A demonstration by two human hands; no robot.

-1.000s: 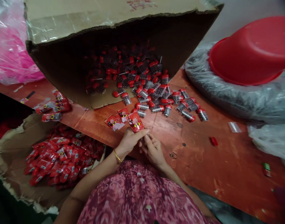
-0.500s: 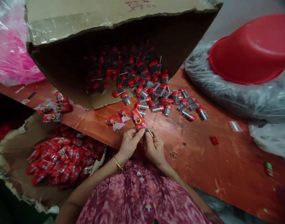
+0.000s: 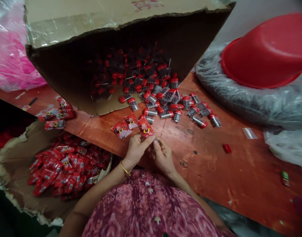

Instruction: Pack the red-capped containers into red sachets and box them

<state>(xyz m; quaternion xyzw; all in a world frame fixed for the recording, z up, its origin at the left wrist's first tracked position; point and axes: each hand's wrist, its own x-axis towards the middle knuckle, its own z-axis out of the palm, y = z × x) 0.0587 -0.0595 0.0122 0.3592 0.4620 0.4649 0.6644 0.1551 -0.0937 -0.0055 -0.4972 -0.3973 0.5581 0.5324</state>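
Observation:
Between thumb and fingers, my left hand (image 3: 137,147) pinches a red printed packet (image 3: 145,127) by its lower end. My right hand (image 3: 162,154) is closed right beside it, its fingertips on a small clear container (image 3: 156,141) with dark contents, mostly hidden by the fingers. Both hands meet over the table's near edge. Just left of the packet lie several flat red printed packets (image 3: 121,128). Beyond the hands, a heap of small clear containers with red caps (image 3: 166,114) spills out of a cardboard box (image 3: 74,24) lying on its side.
Below the table at left, a torn-edged carton (image 3: 12,177) holds many filled red packets (image 3: 64,168). A red plastic tub (image 3: 267,52) sits upside down on a plastic-wrapped bundle (image 3: 240,102). A loose red cap (image 3: 227,148) lies on the red table (image 3: 215,184).
The packet has come down slightly toward my right fingers, and less of the small container shows between the hands. The heap and the box stay as they were.

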